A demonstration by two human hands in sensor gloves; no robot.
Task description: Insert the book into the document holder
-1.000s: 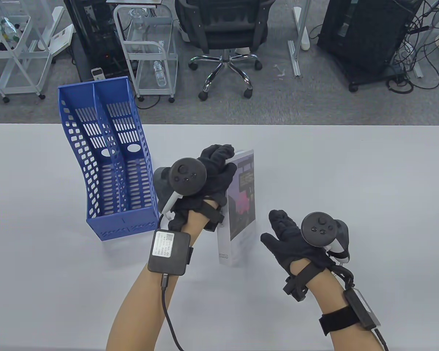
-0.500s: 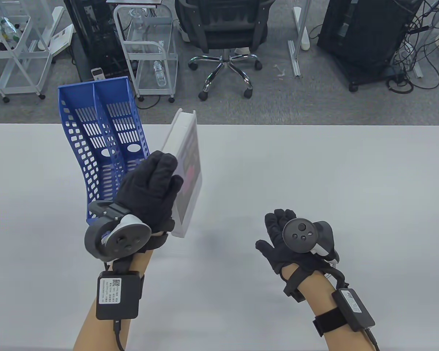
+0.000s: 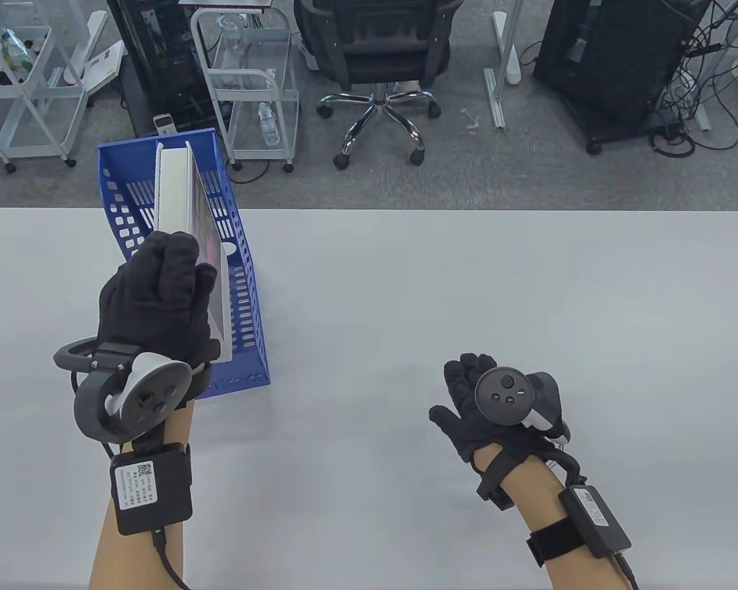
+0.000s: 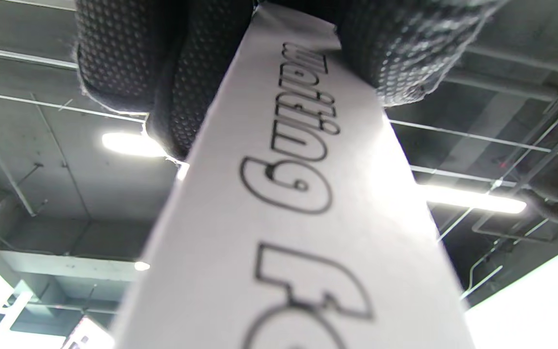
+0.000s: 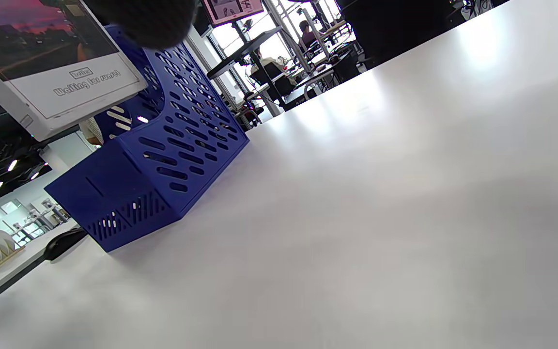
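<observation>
Beyond my white table [image 3: 529, 276]: grey carpet [image 3: 467, 166], black office chair [image 3: 375, 49] top centre, white carts [image 3: 246, 80] upper left, ceiling lights [image 4: 472, 198].

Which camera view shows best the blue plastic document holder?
The table view: it shows the blue plastic document holder from above, partly covered by the white book and the left hand. The right wrist view shows its front and slotted side. The left wrist view does not show it.

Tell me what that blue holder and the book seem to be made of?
The holder looks like moulded plastic: uniform blue, rigid, its walls punched with regular slots. The book, gripped by the left hand, seems to be paper or card: white matt spine, printed cover with a slight sheen.
</observation>
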